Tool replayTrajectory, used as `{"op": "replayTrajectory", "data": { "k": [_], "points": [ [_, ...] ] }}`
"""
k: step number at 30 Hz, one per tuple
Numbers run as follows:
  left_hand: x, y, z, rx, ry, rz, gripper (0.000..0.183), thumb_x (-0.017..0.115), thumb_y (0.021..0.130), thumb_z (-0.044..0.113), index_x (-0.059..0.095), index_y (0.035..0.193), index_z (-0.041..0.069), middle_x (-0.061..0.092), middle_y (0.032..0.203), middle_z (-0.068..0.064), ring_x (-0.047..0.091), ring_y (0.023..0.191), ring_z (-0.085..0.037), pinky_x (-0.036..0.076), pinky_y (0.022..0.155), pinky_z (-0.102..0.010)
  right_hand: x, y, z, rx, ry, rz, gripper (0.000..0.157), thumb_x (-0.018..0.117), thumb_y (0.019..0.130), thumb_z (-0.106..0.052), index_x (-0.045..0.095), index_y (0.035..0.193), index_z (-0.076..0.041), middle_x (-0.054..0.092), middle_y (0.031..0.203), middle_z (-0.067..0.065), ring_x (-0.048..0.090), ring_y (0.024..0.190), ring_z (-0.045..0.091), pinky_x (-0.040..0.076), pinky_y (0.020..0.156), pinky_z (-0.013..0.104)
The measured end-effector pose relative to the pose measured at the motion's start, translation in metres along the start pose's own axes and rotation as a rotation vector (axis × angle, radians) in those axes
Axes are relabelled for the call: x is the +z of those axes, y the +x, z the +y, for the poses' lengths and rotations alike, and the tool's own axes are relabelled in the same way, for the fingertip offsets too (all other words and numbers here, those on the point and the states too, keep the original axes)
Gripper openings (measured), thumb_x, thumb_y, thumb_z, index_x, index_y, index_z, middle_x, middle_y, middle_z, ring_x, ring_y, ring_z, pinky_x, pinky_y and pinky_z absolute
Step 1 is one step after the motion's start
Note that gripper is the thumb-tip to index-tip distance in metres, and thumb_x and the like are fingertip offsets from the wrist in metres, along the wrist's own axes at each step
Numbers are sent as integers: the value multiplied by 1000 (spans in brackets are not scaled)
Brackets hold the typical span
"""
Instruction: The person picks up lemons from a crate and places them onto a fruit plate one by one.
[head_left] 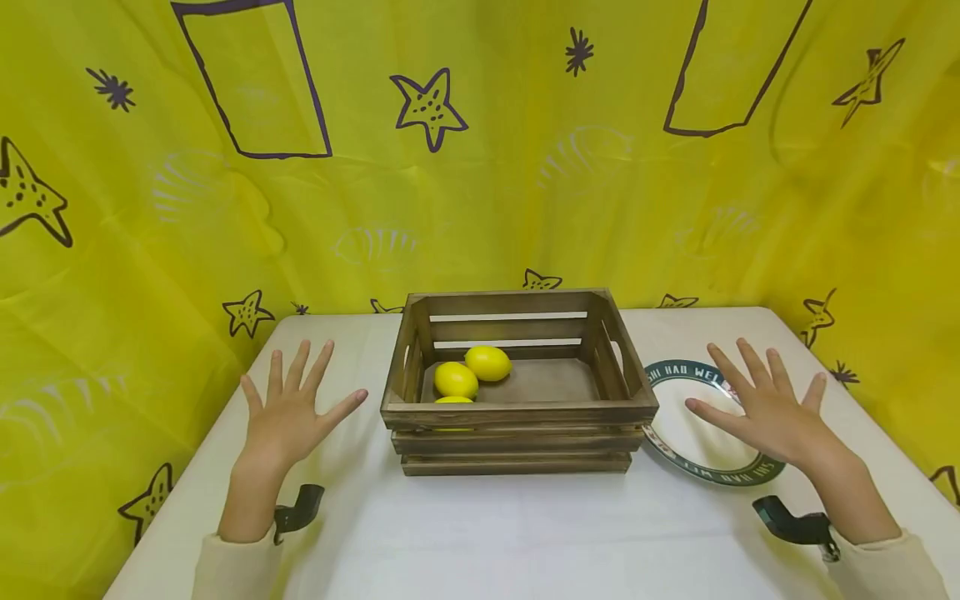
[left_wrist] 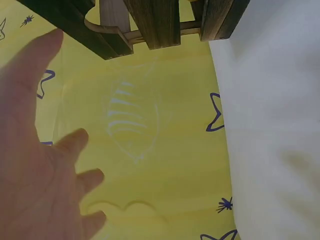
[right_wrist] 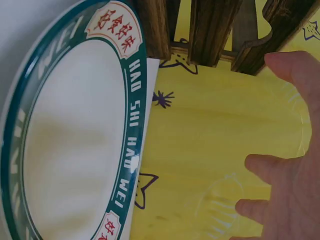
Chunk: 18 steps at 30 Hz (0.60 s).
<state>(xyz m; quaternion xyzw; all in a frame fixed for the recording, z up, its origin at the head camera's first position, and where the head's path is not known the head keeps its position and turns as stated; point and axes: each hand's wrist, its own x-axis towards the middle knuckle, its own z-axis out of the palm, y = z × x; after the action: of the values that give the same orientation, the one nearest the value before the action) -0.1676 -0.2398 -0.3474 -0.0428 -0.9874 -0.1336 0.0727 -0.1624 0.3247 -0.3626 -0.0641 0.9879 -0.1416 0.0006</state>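
Set near the middle of the white-topped desk [head_left: 480, 533], a brown slatted wooden crate [head_left: 525, 415], long side to the front, probably for equal reach from left and right. Inside, three yellow oval lemons [head_left: 488, 363] bunched toward the left end, the nearest mostly hidden by the front slats; apparently kept from rolling away by the crate's walls. Beside the right end, a white rounded plate [head_left: 697, 429] with a green lettered rim, lying flat, perhaps offset to leave the crate's front free; contact with the crate impossible to tell. Left of the crate, the left hand [head_left: 283, 421], fingers spread wide, gripping nothing; above the plate, the right hand [head_left: 780, 417], equally splayed and unloaded. Behind everything, a yellow starfish-printed curtain [head_left: 495, 200], likely hung as a backdrop.
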Motion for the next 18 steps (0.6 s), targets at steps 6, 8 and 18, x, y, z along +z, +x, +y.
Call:
{"op": "replayTrajectory", "data": {
  "k": [6,8,18],
  "points": [
    [0,1,0,57,-10,113,87,48,91,67,15,158,22,11,162,-18,-9,147,-43,-12,108,-74,2,-3,-4,-54,8,37,90,52,93,-58,2,158,-21,-12,160,24,-19,139,55,-34,91,73],
    [1,1,1,77,-17,140,85,49,91,65,16,158,22,14,162,-18,-7,147,-43,-11,108,-74,2,-3,-6,-70,7,48,89,52,93,-57,3,158,-22,-11,161,23,-18,140,54,-33,92,73],
    [4,4,5,239,-153,257,75,54,95,50,22,156,20,24,159,-18,13,146,-45,10,113,-71,3,-9,-8,-160,43,130,84,59,93,-48,11,158,-23,5,162,22,-3,144,52,-16,103,77]
  ]
}}
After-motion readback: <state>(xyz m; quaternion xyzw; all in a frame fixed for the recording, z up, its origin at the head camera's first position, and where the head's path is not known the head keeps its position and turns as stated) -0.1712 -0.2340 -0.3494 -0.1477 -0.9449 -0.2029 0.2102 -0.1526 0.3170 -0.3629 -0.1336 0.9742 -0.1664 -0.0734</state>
